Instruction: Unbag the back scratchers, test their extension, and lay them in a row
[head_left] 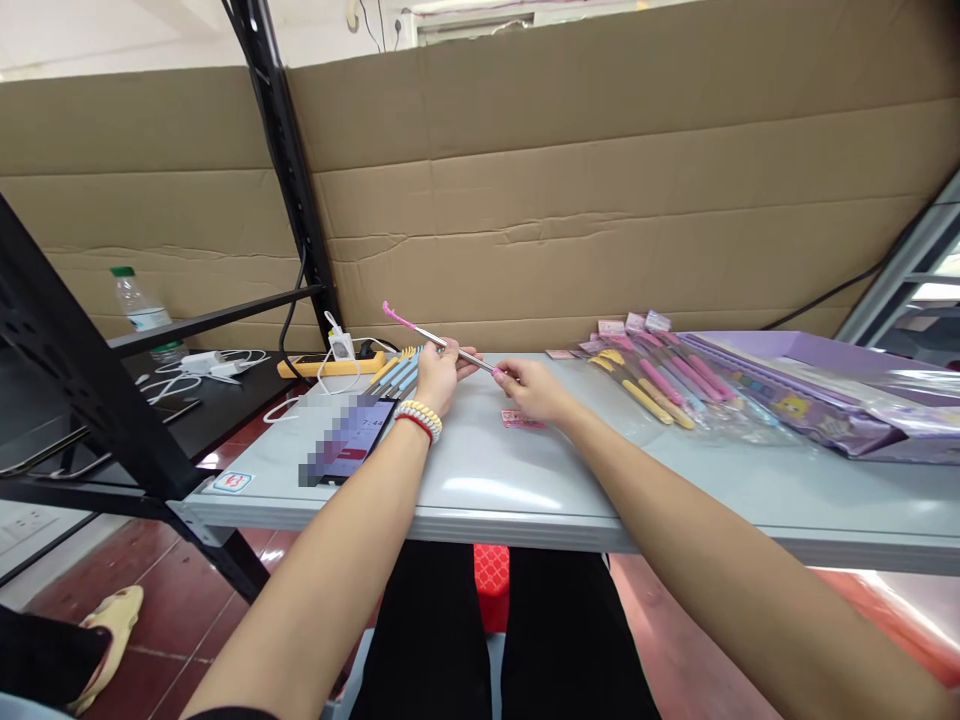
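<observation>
A pink back scratcher (401, 317) with a thin metal rod is held up above the table, slanting up to the left with its curved pink head away from my hands. My left hand (439, 375) is closed around the middle of the rod. At the lower right end, my right hand (529, 388) pinches the handle, most of which is hidden in the fingers. Just below my right hand a small pink card (521, 419) lies on the table. Several blue-handled back scratchers (399, 374) lie behind and left of my left hand.
A phone (358, 440) lies left of my left forearm, near a yellow power strip (330, 367) with white cables. Several bagged back scratchers (660, 375) lie on the right, beside a purple box (806, 400). Cardboard (562, 200) walls the back; a black rack post (289, 150) stands left.
</observation>
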